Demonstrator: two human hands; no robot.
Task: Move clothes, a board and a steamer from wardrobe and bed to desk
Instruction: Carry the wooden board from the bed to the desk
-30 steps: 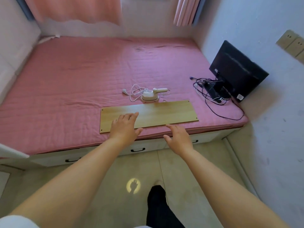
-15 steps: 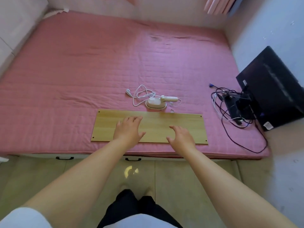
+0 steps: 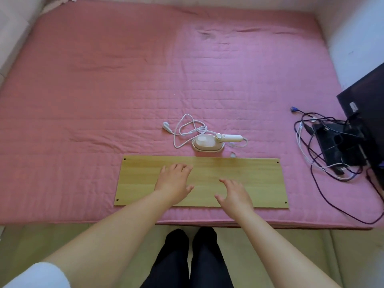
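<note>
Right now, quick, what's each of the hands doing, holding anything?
Left hand: open, fingers spread over the wooden board, holding nothing.
Right hand: open, fingers spread over the same board, holding nothing.

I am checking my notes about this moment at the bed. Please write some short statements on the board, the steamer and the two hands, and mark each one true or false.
1. The wooden board lies flat on the pink bed. True.
2. The white steamer stands on top of the board. False: it rests on the bed just beyond the board's far edge.
3. Both hands are over the board with fingers spread, the left hand and the right hand. True.
4. The right hand holds the steamer's cord. False: the cord lies loose on the bed.
5. A black monitor is at the bed's left side. False: right side.
</note>
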